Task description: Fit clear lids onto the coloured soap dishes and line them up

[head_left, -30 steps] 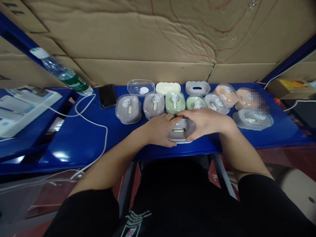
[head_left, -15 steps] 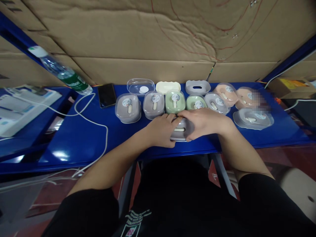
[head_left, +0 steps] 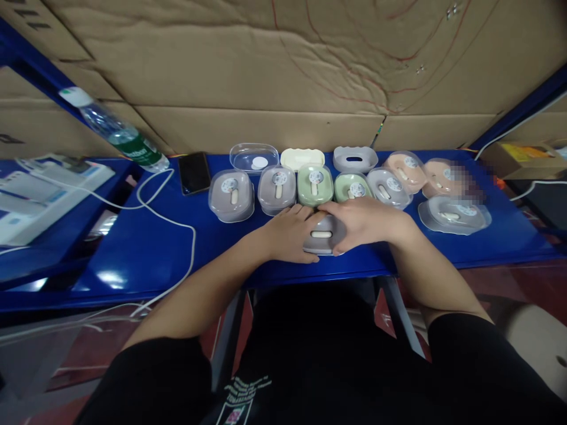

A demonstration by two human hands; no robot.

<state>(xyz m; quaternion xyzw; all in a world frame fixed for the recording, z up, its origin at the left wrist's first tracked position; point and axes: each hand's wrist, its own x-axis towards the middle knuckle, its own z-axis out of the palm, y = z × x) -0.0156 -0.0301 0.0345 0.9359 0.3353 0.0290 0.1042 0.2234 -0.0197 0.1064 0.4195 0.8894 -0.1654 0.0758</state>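
A grey soap box (head_left: 326, 243) with a cream bar in its slot lies at the table's front edge. My left hand (head_left: 289, 236) grips its left side, the thumb low at the near edge. Around its right side and far corner curls my right hand (head_left: 362, 223). The fingertips of both hands meet at the far side and hide part of the box. Just beyond them stand two green soap boxes (head_left: 315, 195) with clear lids and round stickers. Other lidded boxes are grey, such as this one (head_left: 231, 203) on the left.
Along the back are a clear lid (head_left: 254, 158), a cream tray (head_left: 302, 159) and a grey slotted tray (head_left: 354, 158). Peach boxes (head_left: 405, 168) stand to the right. A phone (head_left: 195, 173), water bottle (head_left: 126, 139) and white cable (head_left: 194, 236) lie left. Cardboard (head_left: 248, 71) walls the back.
Both hands stay on the grey box. The fingers have shifted slightly, and more of its top with the cream bar shows. The whole view has moved a little.
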